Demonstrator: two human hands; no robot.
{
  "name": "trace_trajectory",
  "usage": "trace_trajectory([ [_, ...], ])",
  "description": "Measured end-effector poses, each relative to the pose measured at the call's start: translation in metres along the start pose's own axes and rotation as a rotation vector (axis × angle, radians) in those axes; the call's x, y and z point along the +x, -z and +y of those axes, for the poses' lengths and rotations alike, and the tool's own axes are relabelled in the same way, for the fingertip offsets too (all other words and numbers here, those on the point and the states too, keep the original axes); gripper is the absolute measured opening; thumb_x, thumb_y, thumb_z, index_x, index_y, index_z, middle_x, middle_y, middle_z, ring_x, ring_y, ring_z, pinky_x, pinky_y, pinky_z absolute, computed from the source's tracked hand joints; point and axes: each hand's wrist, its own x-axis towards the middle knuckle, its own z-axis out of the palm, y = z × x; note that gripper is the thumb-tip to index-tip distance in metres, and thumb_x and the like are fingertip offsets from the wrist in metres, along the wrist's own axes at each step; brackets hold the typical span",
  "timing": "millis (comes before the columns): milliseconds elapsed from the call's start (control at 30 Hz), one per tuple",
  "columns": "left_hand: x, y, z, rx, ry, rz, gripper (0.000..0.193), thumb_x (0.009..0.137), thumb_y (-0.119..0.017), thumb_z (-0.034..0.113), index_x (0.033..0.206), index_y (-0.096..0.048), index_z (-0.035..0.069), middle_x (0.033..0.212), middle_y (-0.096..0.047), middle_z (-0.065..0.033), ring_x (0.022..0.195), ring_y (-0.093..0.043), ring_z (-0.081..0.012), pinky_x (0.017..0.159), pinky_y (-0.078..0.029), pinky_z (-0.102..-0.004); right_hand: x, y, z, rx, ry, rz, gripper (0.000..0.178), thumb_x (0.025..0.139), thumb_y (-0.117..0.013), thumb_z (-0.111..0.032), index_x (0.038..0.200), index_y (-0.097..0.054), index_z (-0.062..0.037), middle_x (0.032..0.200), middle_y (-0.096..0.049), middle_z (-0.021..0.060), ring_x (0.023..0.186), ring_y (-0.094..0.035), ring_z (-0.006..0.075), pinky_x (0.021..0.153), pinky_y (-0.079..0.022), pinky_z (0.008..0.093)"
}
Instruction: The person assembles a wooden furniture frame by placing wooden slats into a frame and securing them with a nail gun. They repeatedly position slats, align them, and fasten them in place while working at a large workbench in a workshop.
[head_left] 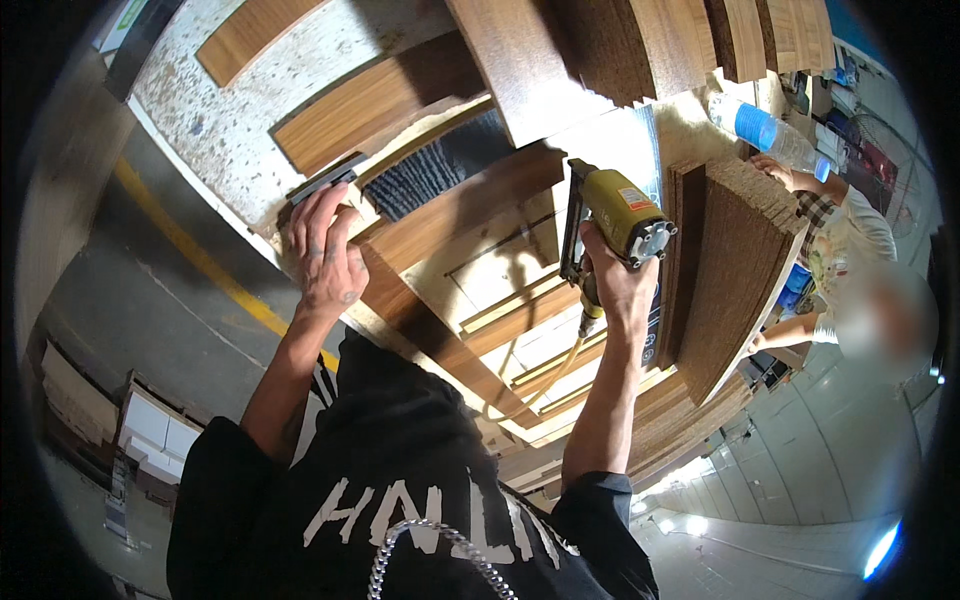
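My right hand (622, 280) is wrapped round the grip of a yellow pneumatic nail gun (618, 205). A yellow air hose (570, 360) runs down from the grip, and the black magazine side faces left over the work. At the left, my left hand (330, 262) has its fingers bent over a short dark strip (328, 178) at the end of a wooden frame; the thumb side is partly hidden. Beside those fingers lies a dark ribbed cloth or mat (440, 165). A brown wood-grain board (470, 212) runs from near my left hand toward the nail gun.
Loose brown boards (380, 100) lie on a speckled white worktop (200, 110). Stacked panels (735, 260) stand at the right, with more boards (620, 40) at the far side. A water bottle (765, 130) stands near another person (850, 235) at the right. A yellow floor line (215, 265) passes left.
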Motion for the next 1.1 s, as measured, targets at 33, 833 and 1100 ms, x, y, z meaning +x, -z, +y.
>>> trace_trajectory([
  [33,-0.001,-0.001,-0.001,-0.005,0.001,-0.009,0.033,0.092,-0.046,0.008,0.123,-0.058,0.006,0.141,-0.053,-0.0154,0.130,-0.049,-0.0361,0.112,-0.034,-0.0532,0.005,0.000,-0.001,-0.036,-0.013,0.000,0.053,0.085,-0.079,-0.032,0.123,-0.067,0.0033,0.101,-0.074,0.0141,0.087,-0.071,0.0195,0.078,-0.058,0.0346],
  [833,-0.001,-0.003,0.000,0.045,0.016,-0.025,0.033,0.088,-0.047,0.004,0.119,-0.060,0.005,0.141,-0.053,-0.0137,0.129,-0.051,-0.0344,0.109,-0.038,-0.0521,0.030,0.016,0.009,-0.246,0.032,0.022,0.046,0.086,-0.076,-0.028,0.113,-0.070,0.0081,0.101,-0.075,0.0220,0.092,-0.076,0.0286,0.082,-0.061,0.0383],
  [1100,0.001,-0.002,0.002,0.030,0.013,-0.020,0.033,0.088,-0.048,0.005,0.118,-0.060,0.006,0.141,-0.053,-0.0135,0.130,-0.051,-0.0349,0.109,-0.038,-0.0528,0.027,0.018,-0.005,-0.175,0.002,-0.047,0.046,0.086,-0.075,-0.028,0.114,-0.070,0.0074,0.103,-0.075,0.0231,0.092,-0.075,0.0298,0.084,-0.060,0.0400],
])
